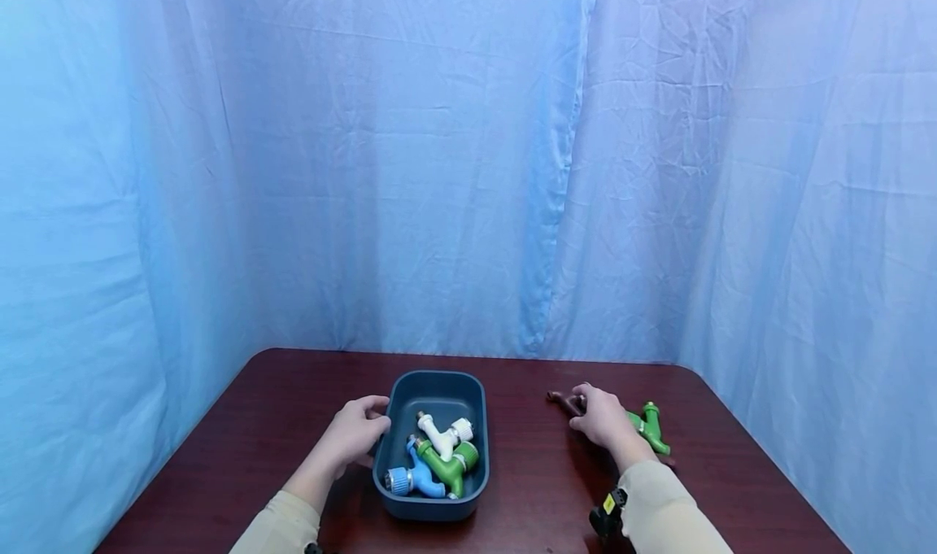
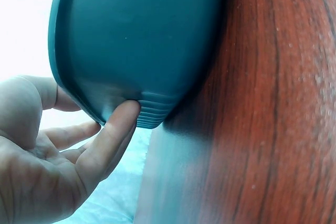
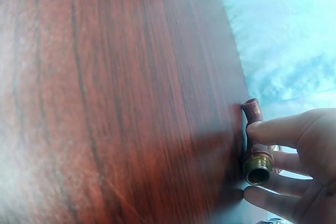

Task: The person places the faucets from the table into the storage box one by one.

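Dark-red bench [image 1: 523, 448], one blue bin [image 1: 433, 394], three taps [image 1: 442, 440] inside, left hand [image 1: 353, 432] gripping the bin, right hand [image 1: 603, 416] pinching one brown, brass-threaded tap [image 3: 257, 157], one green tap [image 1: 651, 429] near.

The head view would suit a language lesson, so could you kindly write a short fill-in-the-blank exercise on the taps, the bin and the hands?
1. In the bin touched by the left hand lie a white tap, a green tap and a ____ tap.
2. The right hand grips a ____ tap.
3. A second green tap lies outside the bin, on the ____.

Missing words: blue; brown; table.
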Available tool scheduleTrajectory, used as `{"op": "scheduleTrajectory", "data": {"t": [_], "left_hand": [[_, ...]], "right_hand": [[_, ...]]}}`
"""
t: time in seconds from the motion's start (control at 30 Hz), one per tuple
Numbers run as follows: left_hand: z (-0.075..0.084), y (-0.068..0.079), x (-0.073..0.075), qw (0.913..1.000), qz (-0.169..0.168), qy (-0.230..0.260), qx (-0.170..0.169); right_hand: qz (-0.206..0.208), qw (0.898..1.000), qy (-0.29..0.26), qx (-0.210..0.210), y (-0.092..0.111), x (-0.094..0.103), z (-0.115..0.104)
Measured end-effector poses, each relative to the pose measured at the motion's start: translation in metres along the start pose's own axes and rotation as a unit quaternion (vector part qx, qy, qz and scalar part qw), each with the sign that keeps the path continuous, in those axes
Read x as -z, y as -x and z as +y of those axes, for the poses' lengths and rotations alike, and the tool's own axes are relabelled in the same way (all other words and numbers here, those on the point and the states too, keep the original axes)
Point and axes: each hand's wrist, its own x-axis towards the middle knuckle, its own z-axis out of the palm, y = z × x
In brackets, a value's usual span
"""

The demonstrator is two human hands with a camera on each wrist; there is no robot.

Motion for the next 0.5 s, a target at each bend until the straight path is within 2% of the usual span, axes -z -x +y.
{"op": "scheduleTrajectory", "data": {"t": [0.27,0.5], "left_hand": [[0.0007,0.0013,0.0,1.0,-0.001,-0.001,0.001],[0.0003,0.0003,0.0006,1.0,0.0,-0.002,0.001]], "right_hand": [[-0.023,1.0,0.002,-0.013,-0.0005,-0.0006,-0.0006],[-0.024,1.0,0.0,-0.01,-0.0018,-0.0007,0.0004]]}}
